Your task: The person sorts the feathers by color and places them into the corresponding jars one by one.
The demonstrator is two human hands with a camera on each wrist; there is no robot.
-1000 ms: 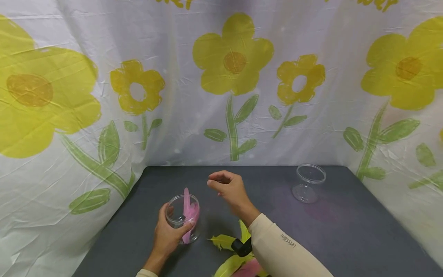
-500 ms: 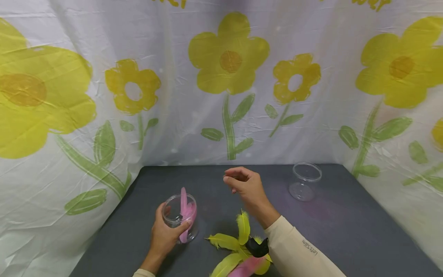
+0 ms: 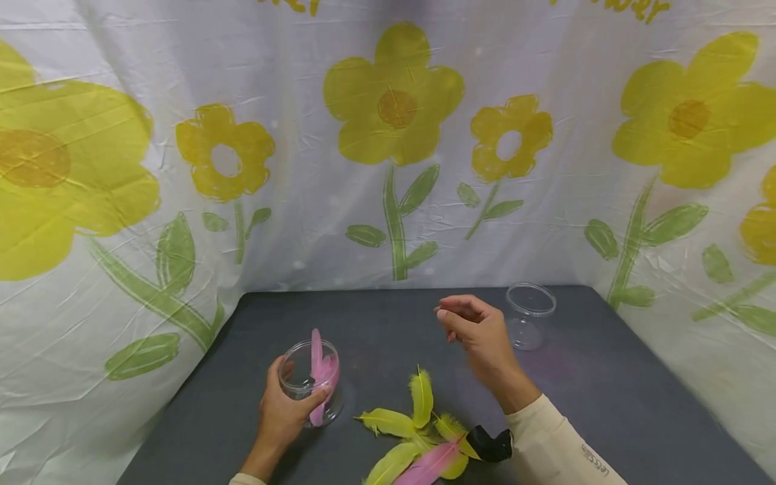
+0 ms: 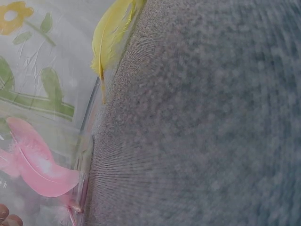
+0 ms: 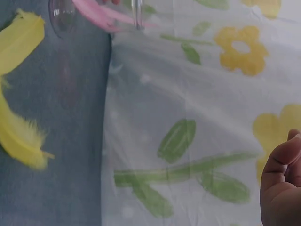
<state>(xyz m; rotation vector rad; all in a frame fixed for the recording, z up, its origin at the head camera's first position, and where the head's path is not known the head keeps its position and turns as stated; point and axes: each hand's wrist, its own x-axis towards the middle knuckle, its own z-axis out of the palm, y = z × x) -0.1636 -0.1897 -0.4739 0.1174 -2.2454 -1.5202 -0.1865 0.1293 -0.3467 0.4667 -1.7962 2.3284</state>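
Observation:
My left hand (image 3: 283,405) grips a clear plastic jar (image 3: 335,405), tilted slightly, at the left of the table. Pink feathers (image 3: 317,360) stand inside it, one poking above the rim. In the left wrist view, a pink feather (image 4: 40,165) shows through the clear wall, with fingertips at the lower left corner. My right hand (image 3: 481,337) hovers above the table, just left of a second clear jar (image 3: 526,333). Its fingers are loosely curled, thumb close to the index finger, and nothing shows between them. In the right wrist view, that hand (image 5: 284,183) is at the right edge.
Several yellow feathers (image 3: 391,423) and a pink feather (image 3: 432,465) lie on the dark table (image 3: 376,323) near the front middle. The black wrist camera (image 3: 490,444) overlaps their right end. A white curtain (image 3: 303,222) printed with yellow flowers hangs behind and at the sides.
My right hand has moved right, away from the held jar and toward the second jar, uncovering more of the feather pile. The left hand keeps its grip; the head view has turned slightly right.

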